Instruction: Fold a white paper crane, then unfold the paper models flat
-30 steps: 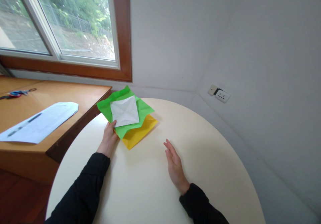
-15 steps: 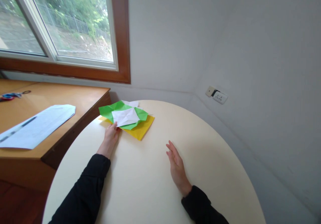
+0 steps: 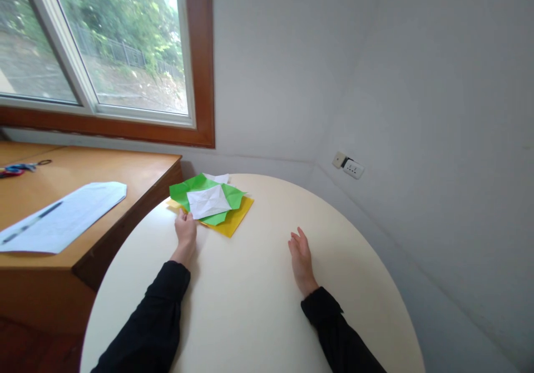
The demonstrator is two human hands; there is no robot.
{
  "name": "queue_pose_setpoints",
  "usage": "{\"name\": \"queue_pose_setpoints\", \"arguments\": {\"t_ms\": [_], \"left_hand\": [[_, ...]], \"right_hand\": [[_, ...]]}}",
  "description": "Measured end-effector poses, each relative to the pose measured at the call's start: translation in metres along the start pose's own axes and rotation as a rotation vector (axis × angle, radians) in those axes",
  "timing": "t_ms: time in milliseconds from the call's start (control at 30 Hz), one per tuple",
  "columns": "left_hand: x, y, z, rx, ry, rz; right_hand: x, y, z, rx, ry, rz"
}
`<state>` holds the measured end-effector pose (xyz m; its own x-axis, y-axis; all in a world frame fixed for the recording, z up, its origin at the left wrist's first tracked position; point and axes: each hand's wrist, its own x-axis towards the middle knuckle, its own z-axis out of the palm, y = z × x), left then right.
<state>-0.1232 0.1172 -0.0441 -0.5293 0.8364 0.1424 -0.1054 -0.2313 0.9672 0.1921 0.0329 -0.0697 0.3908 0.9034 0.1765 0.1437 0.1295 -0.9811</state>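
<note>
A small stack of paper squares lies flat at the far left of the round cream table (image 3: 267, 306): a creased white sheet (image 3: 207, 201) on top, a green sheet (image 3: 189, 189) under it, a yellow sheet (image 3: 236, 219) at the bottom. Another white corner (image 3: 219, 177) peeks out behind. My left hand (image 3: 185, 234) pinches the near left edge of the stack. My right hand (image 3: 300, 260) rests on its edge on the table, fingers loosely apart, holding nothing, well right of the papers.
A wooden desk (image 3: 137, 167) butts against the table's left side, carrying a printed white sheet (image 3: 62, 217) and scissors (image 3: 19, 168). A window (image 3: 104, 55) is behind it. A wall socket (image 3: 349, 165) sits on the right wall.
The paper stack was raised and tilted up in my left hand, and now lies flat on the table. My right hand has shifted slightly right.
</note>
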Motion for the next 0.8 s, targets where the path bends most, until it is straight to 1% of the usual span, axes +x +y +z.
{"name": "queue_pose_setpoints", "arguments": {"t_ms": [133, 267, 333, 433, 533, 600, 667, 733, 800], "left_hand": [[-0.007, 0.005, -0.004, 0.035, 0.125, 0.079], [-0.011, 0.008, -0.01, 0.123, 0.213, 0.085], [-0.012, 0.009, -0.014, 0.175, 0.233, 0.074], [-0.017, 0.012, -0.02, 0.234, 0.21, 0.071], [-0.028, 0.014, -0.025, 0.274, 0.147, 0.098], [-0.04, 0.015, -0.028, 0.302, 0.081, 0.134], [-0.057, 0.014, -0.03, 0.426, -0.068, 0.244], [-0.077, 0.014, -0.033, 0.593, -0.217, 0.294], [-0.098, 0.014, -0.036, 0.812, -0.377, 0.336]], "right_hand": [[0.001, 0.002, 0.003, -0.014, 0.001, -0.029], [0.003, 0.004, 0.005, -0.02, 0.005, -0.076], [0.007, 0.006, 0.001, -0.037, 0.004, -0.121], [0.014, 0.009, -0.012, -0.118, 0.016, -0.191], [0.018, 0.009, -0.022, -0.282, 0.014, -0.265], [0.015, 0.007, -0.023, -0.402, -0.031, -0.35], [0.008, 0.002, -0.019, -0.528, -0.114, -0.418], [-0.002, -0.004, -0.014, -0.668, -0.195, -0.447], [-0.012, -0.012, -0.009, -0.825, -0.286, -0.458]]}}
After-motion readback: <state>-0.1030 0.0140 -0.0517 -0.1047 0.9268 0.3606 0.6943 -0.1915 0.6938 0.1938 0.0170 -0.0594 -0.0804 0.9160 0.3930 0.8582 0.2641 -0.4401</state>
